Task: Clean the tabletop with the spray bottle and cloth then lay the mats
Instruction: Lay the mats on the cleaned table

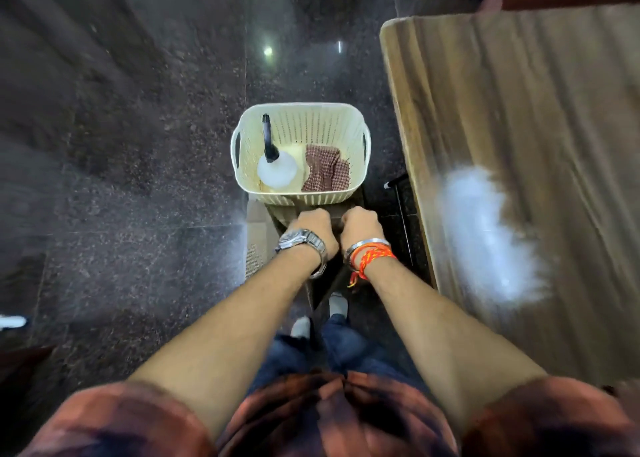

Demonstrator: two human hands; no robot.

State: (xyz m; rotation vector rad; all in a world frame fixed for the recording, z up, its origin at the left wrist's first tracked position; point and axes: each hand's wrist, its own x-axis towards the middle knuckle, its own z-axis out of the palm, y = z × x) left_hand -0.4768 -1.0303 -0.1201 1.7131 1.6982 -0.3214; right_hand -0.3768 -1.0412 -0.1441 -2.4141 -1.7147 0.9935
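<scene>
A cream plastic basket (346, 124) stands on the dark floor, left of the wooden tabletop (519, 117). Inside it a white spray bottle (277, 169) with a black nozzle lies at the left. A crumpled red-checked cloth (325, 171) lies at the right. Under the basket's near side lie flat brown and grey mats (257, 245). My left hand (313, 230), with a metal watch on the wrist, and my right hand (360, 228), with orange threads and a bangle, are side by side just below the basket. Both have their fingers curled down on the mats' dark top layer. The fingertips are hidden.
A bright glare patch (488, 235) lies on the tabletop near its left edge. A thin dark table leg (403, 221) stands between the mats and the table. My feet in light shoes (337, 304) are on the speckled floor behind the mats.
</scene>
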